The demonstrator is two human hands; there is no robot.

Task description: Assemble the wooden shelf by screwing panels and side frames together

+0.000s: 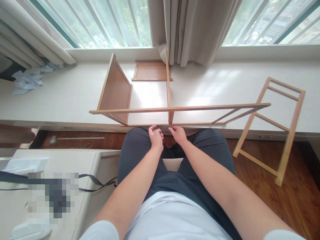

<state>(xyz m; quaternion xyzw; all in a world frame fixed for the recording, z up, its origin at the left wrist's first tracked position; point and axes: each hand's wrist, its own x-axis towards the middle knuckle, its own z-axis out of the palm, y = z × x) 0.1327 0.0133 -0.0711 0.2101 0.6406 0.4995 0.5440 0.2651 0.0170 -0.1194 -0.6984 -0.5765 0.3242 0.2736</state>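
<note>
White shirt [172, 216]; wooden frame [170, 109] just beyond left hand [156, 137] and right hand [178, 134], grip unclear.

Beige curtains [191, 31], crumpled white paper [28, 80]

Bright daylight enters through windows [117, 23] at eleven and one o'clock, glaring off the pale ledge [150, 95]; a pixelated patch [58, 196] obscures eight o'clock.

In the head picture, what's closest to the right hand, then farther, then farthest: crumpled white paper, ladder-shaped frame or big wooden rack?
From the right hand:
1. Big wooden rack, just in front.
2. Ladder-shaped frame, on the right.
3. Crumpled white paper, far left on the ledge.
</note>
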